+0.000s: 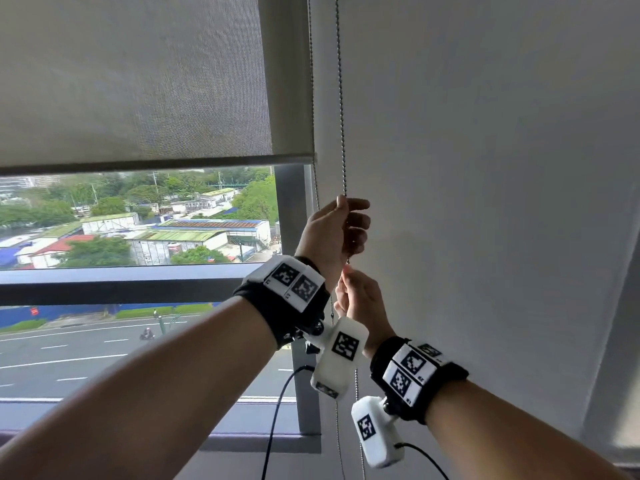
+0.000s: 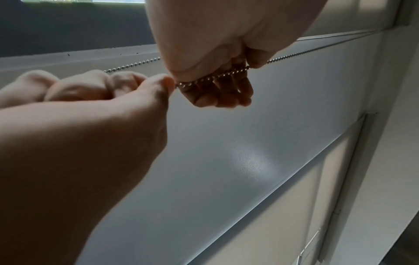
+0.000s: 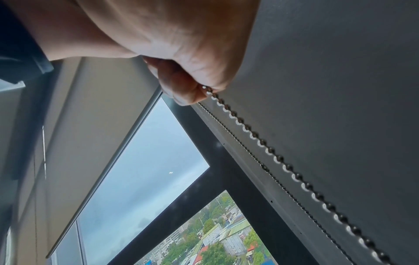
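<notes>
A metal bead chain [image 1: 341,98] hangs in a loop beside a grey roller blind [image 1: 138,81] that covers the upper half of the window. My left hand [image 1: 337,230] is the upper one and curls its fingers round the front strand [image 2: 294,54]. Just below it, my right hand [image 1: 360,296] pinches the same strand between thumb and forefinger. The left wrist view shows both hands close together: the left hand [image 2: 204,53] above and the right hand [image 2: 158,86] pinching beside it. In the right wrist view my right hand [image 3: 192,86] holds the chain [image 3: 267,148], with the rear strand [image 3: 272,175] beyond.
A second blind [image 1: 485,168] is fully down on the right, close behind both hands. A dark horizontal rail [image 1: 121,282] crosses the window glass, and a sill [image 1: 263,441] runs below. Black cables [image 1: 277,410] hang from the wrist cameras.
</notes>
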`<state>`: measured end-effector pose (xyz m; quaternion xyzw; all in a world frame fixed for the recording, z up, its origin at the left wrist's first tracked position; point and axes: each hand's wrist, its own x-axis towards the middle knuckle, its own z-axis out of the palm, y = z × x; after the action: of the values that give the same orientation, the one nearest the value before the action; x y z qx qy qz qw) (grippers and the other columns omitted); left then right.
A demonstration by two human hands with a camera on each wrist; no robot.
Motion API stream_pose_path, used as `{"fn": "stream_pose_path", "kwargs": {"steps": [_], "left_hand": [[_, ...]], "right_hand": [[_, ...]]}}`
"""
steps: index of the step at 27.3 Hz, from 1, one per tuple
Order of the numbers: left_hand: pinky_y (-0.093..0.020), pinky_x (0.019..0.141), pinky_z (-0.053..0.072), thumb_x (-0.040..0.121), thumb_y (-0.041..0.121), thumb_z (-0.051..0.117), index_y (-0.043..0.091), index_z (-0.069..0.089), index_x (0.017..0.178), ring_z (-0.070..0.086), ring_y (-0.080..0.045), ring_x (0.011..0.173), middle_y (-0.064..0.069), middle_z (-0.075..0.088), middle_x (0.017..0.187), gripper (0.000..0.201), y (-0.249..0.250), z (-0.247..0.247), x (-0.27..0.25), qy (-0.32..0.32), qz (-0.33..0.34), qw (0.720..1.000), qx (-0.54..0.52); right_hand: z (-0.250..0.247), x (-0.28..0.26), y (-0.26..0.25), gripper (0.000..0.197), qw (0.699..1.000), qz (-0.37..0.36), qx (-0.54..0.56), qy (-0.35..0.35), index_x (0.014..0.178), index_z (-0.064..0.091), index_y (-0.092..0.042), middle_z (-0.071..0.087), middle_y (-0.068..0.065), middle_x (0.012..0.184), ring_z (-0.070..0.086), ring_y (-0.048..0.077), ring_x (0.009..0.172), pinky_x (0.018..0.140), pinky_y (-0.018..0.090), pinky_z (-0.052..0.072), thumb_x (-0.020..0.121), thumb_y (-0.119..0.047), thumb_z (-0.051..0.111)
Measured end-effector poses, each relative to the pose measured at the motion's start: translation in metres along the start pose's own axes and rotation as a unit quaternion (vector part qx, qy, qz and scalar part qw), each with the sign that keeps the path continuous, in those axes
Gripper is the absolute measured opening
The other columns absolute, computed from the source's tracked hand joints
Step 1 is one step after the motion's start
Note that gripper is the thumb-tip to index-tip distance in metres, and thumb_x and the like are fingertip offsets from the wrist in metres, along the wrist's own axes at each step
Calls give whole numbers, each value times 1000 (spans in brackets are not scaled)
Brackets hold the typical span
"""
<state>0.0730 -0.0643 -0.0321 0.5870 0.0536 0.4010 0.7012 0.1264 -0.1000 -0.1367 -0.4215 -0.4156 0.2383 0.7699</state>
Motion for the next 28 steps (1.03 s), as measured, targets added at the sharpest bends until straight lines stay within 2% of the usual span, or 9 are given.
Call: {"fn": "stream_pose_path", "kwargs": {"steps": [3,6,9,12,14,18,22,25,28], "left_hand": [[-21,42,14,92,6,32,14,53,69,23,-9,37,6,35,43,32,-5,1,0,28,24,999,31],[-16,38,14,78,-5,25,16,48,63,21,-8,35,8,33,41,34,-2,1,-2,47,21,997,57],[-16,40,11,73,-8,23,16,45,62,20,-8,33,7,32,41,34,1,-1,-3,52,17,997,63],[-14,39,13,70,-10,23,16,46,60,19,-9,32,5,29,41,36,0,-6,-2,64,17,997,48],[-14,37,15,70,-11,24,15,46,60,20,-10,32,2,28,43,35,0,-8,-2,68,24,997,38],[-15,39,12,75,-9,27,18,44,59,20,-9,33,-1,27,50,35,-5,-9,-5,76,20,996,42],[-14,40,11,71,-8,23,22,45,58,19,-9,33,5,32,46,40,-15,-14,-11,75,-2,996,46],[-14,37,13,65,-11,20,20,44,58,19,-10,35,3,29,48,40,-23,-21,-18,81,-6,995,57],[-18,40,13,64,-12,24,19,47,55,23,-12,39,0,30,52,40,-32,-27,-24,85,-11,994,70]], "right_hand": [[-1,0,-1,48,1000,1,-6,-5,57,30,-16,30,-12,41,22,3,37,41,19,19,103,-16,39],[0,0,1,47,1000,7,-16,-26,57,32,-19,30,-10,44,23,5,39,41,19,21,103,-15,40],[-5,5,-2,49,997,-18,-57,-47,50,42,-26,35,-7,45,28,10,40,42,22,24,98,-16,41],[-8,17,-17,34,988,-99,-111,-46,64,53,-14,50,13,56,47,23,51,52,34,43,92,-23,37],[-7,31,-32,32,982,-136,-126,-32,74,56,-8,57,11,63,53,21,58,59,34,47,93,-23,34],[7,58,-73,30,976,-173,-130,-20,87,61,-7,61,4,68,55,14,59,59,29,46,90,-24,38],[27,74,-112,40,975,-182,-125,-40,98,60,-2,60,11,72,62,23,67,60,31,50,93,-30,33],[42,77,-135,42,976,-172,-102,-84,100,57,-1,59,14,70,58,26,61,58,34,50,104,-28,25],[56,79,-146,44,982,-142,-87,-85,101,54,-1,51,13,64,46,23,52,49,31,45,106,-31,23]]}}
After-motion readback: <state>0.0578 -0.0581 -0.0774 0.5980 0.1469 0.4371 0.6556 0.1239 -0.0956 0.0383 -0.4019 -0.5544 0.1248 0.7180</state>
